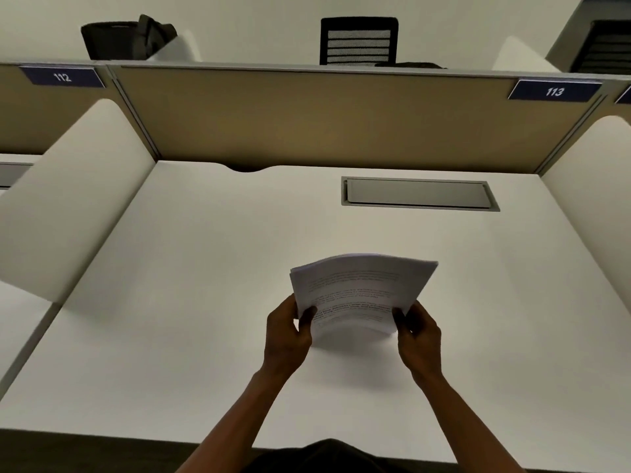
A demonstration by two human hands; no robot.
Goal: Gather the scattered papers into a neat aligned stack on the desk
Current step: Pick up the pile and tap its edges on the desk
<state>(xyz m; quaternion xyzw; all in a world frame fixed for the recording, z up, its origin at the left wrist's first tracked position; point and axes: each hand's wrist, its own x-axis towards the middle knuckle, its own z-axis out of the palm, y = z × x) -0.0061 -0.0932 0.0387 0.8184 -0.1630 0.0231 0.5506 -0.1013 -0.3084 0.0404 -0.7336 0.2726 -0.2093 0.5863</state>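
Note:
A bundle of white printed papers (362, 288) is held above the middle of the white desk (191, 302), bowed upward along its width. My left hand (288, 331) grips its near left corner, thumb on top. My right hand (418, 334) grips the near right corner the same way. The sheets' far edges are fanned slightly and do not line up exactly. A soft shadow lies on the desk under the bundle. No loose sheets show elsewhere on the desk.
A grey cable hatch (418, 192) is set into the desk at the back right. A tan partition (307, 117) closes the far side, with white side dividers (68, 199) left and right. A black chair (358, 40) stands beyond the partition.

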